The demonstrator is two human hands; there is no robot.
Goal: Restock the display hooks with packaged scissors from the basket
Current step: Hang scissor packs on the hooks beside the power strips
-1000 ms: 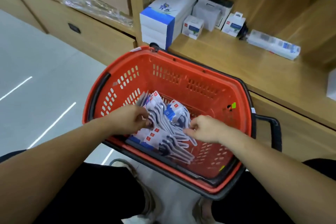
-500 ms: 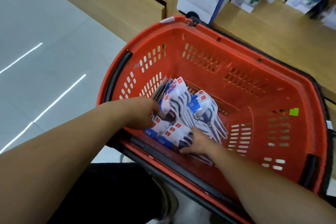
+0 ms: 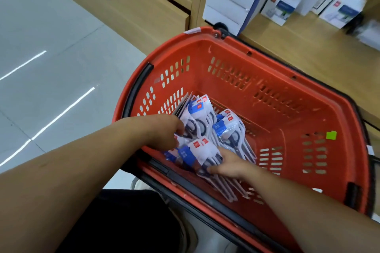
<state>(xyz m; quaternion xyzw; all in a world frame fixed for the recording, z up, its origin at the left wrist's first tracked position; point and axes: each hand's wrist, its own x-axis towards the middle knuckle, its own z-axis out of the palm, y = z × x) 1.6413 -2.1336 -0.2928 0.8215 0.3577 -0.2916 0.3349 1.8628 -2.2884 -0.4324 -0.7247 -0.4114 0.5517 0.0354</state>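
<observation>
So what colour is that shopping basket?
Red. The basket shows best in the head view.

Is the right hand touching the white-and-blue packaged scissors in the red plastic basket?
Touching. The head view shows the right hand pinching the nearest white-and-blue packaged scissors inside the red plastic basket, no gap.

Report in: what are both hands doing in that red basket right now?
Left hand at the upright packs, grip unclear. Right hand pinching the near packs. None lifted out of the basket. Nothing in the way.
</observation>
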